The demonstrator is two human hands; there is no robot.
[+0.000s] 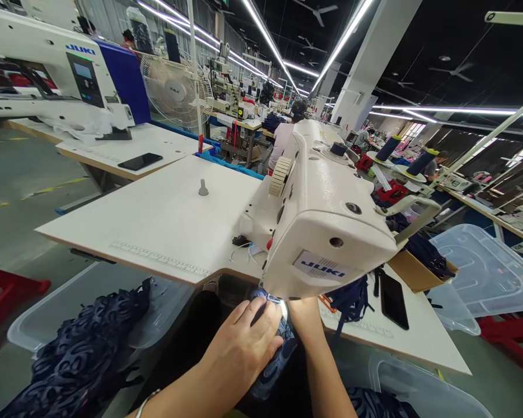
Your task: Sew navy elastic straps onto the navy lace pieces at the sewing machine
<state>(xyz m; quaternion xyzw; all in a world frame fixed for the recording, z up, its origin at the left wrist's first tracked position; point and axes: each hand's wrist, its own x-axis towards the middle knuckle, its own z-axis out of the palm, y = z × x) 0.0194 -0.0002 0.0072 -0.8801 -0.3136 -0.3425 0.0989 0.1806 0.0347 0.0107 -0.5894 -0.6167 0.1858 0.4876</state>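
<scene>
One bare left hand [249,332] clamped on long blue patterned fabric [273,367], upper end beneath glossy white sewing-machine head [331,215]. Bare right hand [304,318] just beside; fingers hidden, can't tell grip from here. Fabric's long axis runs downward from machine, left hand overlying it. Open room leftward on flat white tabletop [157,215].

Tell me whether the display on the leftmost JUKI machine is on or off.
On: the display glows pale blue against its dark panel, with a green line lit along the top.
</scene>
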